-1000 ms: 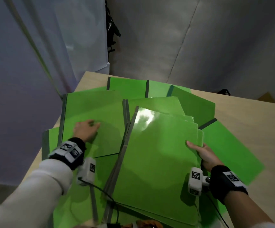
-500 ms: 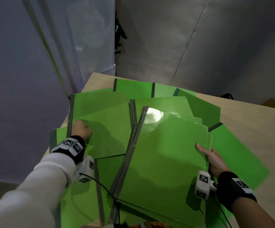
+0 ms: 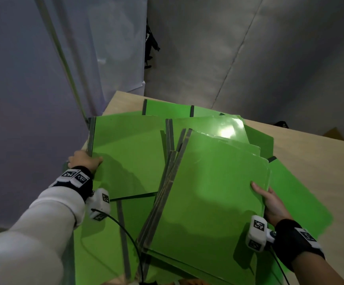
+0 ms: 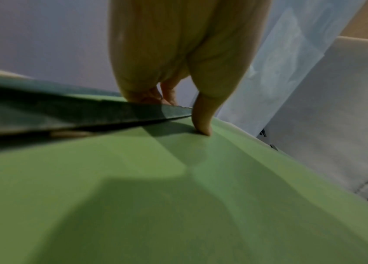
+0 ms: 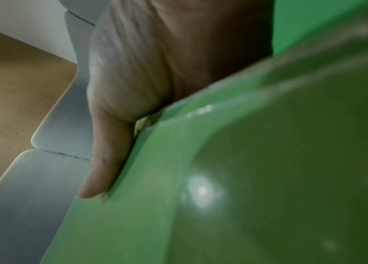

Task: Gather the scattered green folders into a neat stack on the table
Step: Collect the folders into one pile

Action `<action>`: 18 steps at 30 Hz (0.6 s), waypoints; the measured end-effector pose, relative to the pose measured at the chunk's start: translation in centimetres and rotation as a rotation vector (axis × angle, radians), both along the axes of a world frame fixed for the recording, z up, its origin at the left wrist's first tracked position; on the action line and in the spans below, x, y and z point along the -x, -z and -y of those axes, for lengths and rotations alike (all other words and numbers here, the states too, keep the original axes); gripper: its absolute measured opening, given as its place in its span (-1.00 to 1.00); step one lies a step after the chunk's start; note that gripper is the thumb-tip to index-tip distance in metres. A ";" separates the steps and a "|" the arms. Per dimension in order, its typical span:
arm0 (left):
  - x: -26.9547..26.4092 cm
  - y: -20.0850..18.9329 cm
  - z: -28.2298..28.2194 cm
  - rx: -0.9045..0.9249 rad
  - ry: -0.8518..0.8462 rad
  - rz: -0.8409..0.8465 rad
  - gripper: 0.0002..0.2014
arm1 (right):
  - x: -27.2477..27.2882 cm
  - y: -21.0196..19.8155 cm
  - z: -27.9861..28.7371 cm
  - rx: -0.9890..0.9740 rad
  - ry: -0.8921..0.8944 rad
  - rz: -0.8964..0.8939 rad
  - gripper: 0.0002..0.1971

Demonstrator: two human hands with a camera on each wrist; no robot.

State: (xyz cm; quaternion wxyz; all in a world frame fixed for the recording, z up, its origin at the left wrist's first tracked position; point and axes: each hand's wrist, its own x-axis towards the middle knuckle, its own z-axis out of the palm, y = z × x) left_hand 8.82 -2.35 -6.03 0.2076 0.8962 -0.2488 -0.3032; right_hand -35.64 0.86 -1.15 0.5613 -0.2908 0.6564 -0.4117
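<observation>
Several green folders with dark spines lie overlapping on the wooden table [image 3: 315, 161]. My left hand [image 3: 84, 161] grips the left spine edge of a large flat folder [image 3: 130, 153]; in the left wrist view the thumb [image 4: 203, 123] presses its green cover [image 4: 178, 196] while fingers curl under the spine [image 4: 88, 114]. My right hand [image 3: 269, 200] holds the right edge of a tilted stack of folders [image 3: 212, 194], thumb [image 5: 103, 160] on the top cover [image 5: 268, 178], fingers hidden beneath. More folders lie behind [image 3: 167, 109], to the right [image 3: 294, 194] and near me [image 3: 97, 254].
The table's left edge runs just beside my left hand, with grey curtain panels [image 3: 43, 99] beyond it. A black cable [image 3: 125, 233] from the wrist camera trails over the near folders. Bare wood shows at the back right.
My left hand slid from the top of the large folder to its left spine edge and took hold there. My right hand kept its hold on the stack.
</observation>
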 end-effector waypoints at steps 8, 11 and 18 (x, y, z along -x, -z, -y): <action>-0.1 -0.6 0.4 0.276 -0.069 -0.232 -0.51 | 1.2 0.7 -0.1 -0.001 -0.005 0.020 0.42; 0.3 -1.6 0.9 0.376 0.059 -0.275 -0.38 | 1.5 1.1 -0.1 0.001 0.006 0.003 0.67; 0.3 -3.2 1.3 0.623 0.038 -0.103 -0.45 | 1.5 1.1 0.1 -0.030 0.039 0.062 0.36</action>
